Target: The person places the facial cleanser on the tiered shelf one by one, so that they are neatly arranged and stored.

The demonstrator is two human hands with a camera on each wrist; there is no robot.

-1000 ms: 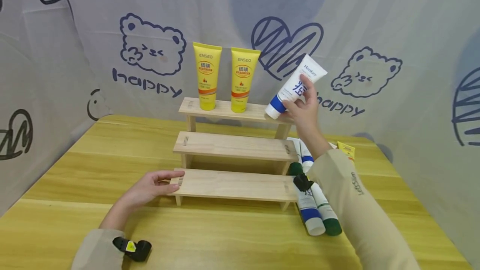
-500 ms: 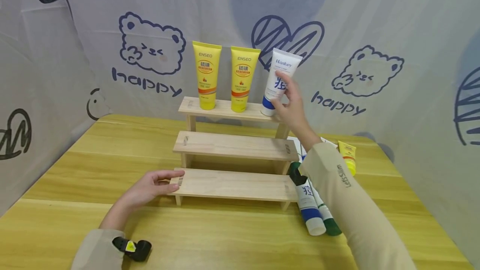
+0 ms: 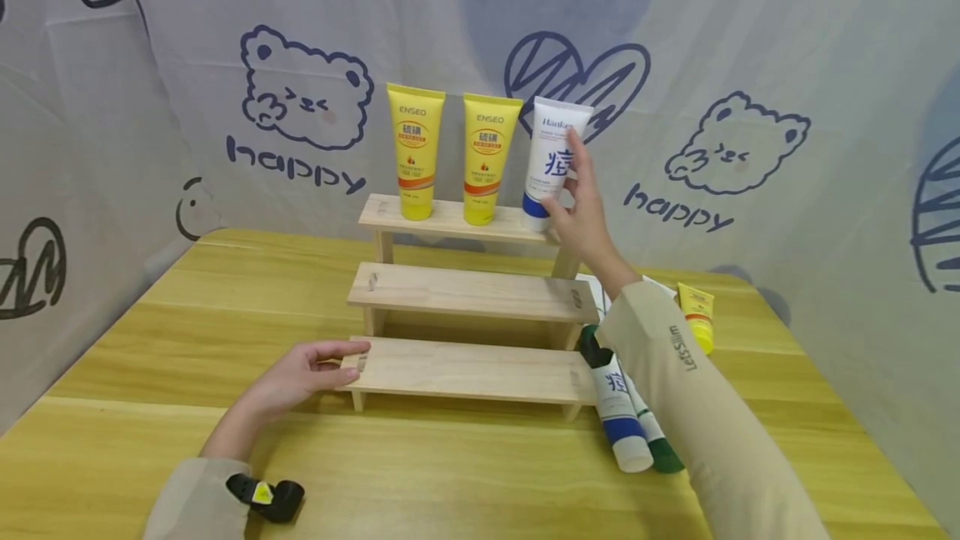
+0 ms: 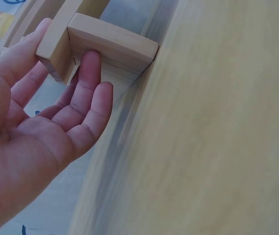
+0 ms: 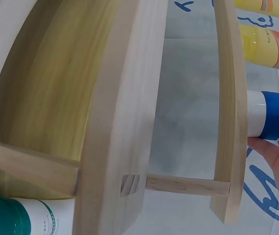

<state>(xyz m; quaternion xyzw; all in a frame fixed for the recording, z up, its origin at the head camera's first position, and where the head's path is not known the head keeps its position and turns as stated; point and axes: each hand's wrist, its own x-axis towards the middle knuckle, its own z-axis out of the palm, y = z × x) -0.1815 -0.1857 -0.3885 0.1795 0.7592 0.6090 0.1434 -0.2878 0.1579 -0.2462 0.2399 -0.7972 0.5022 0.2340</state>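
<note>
A three-step wooden display stand (image 3: 465,369) rises on the table. On its top step, my right hand (image 3: 587,219) holds a white squeeze tube (image 3: 553,148) with a blue band, upright on its cap. The thumb is low by the blue band and a finger lies along the tube's right side. Left of it stand two yellow squeeze tubes (image 3: 415,152), also on their caps. My left hand (image 3: 303,377) grips the left end of the lowest step; the left wrist view shows its fingers (image 4: 91,73) curled against the wooden end (image 4: 112,41).
Right of the stand, several tubes lie on the table (image 3: 420,473), partly under the right sleeve: a white and blue tube (image 3: 622,415), a green-capped one (image 3: 663,452) and a yellow one (image 3: 697,315). A printed curtain (image 3: 450,15) hangs close behind the stand.
My right hand has brought the white tube leftward and turned it from tilted to upright on the top step, beside the yellow ones. The left hand has stayed in place.
</note>
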